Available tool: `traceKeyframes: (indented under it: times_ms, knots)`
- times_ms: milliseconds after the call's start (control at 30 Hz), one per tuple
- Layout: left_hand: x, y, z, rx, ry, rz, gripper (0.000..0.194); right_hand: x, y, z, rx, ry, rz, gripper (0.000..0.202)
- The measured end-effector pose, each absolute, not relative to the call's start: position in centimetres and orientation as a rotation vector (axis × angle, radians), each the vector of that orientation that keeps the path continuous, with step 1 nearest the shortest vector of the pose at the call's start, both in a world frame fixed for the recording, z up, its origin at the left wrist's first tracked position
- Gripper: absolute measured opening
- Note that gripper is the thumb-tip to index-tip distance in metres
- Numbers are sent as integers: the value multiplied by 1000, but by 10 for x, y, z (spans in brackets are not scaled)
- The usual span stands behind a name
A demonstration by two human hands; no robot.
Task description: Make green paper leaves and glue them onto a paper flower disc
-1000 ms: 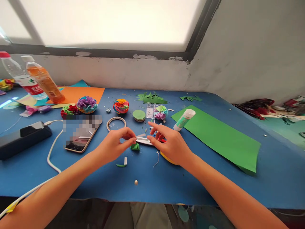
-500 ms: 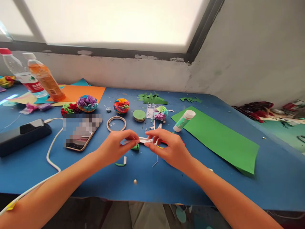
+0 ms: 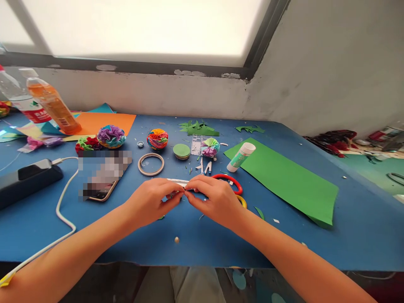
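My left hand (image 3: 154,200) and my right hand (image 3: 216,195) meet fingertip to fingertip over the middle of the blue table (image 3: 139,248). Both are closed in a pinch, and whatever lies between the fingertips is too small to make out. Scissors with a red handle loop (image 3: 239,185) and a yellow one lie behind and beside my right hand. A white strip (image 3: 178,181) shows just behind the fingers. Past the hands are a tape roll (image 3: 151,164), a green paper disc (image 3: 181,150) and a ruffled paper ball (image 3: 210,147).
Green paper (image 3: 290,185) and a glue stick (image 3: 241,157) lie to the right. On the left are a phone (image 3: 105,189), a white cable (image 3: 65,202), a dark device (image 3: 28,183) and two bottles (image 3: 55,103). A bead (image 3: 176,240) sits near the front edge.
My right hand has moved left, so its fingertips now touch those of my left hand. The scissors' red and yellow loops show more. The view has shifted slightly.
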State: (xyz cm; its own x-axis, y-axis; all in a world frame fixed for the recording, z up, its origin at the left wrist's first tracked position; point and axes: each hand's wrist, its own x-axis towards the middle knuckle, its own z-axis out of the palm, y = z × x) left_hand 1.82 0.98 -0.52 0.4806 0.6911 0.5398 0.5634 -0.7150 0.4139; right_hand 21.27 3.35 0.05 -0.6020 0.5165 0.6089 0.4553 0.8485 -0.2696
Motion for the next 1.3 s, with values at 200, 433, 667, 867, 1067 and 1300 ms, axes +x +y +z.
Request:
traceKeyframes:
  times_ms: [200, 433, 667, 867, 1067, 1300]
  knots:
    - [21, 7, -4, 2327, 1202, 1015, 17, 211, 28, 3, -600, -2336, -266, 11]
    - [24, 5, 11, 1516, 1127, 879, 19, 213, 20, 9, -392, -2294, -716, 5]
    - [21, 13, 13, 1378, 1162, 1031, 20, 218, 20, 15, -284, -2263, -561, 8]
    - [7, 29, 8, 1490, 1267, 1257, 34, 213, 19, 10, -555, -2242, -44, 24]
    - [9, 25, -2, 1733, 1360, 1099, 73, 207, 34, -10, -1013, -2412, 256, 87]
    - [9, 25, -3, 1687, 1296, 1207, 80, 201, 38, -31, -855, -2396, 391, 88]
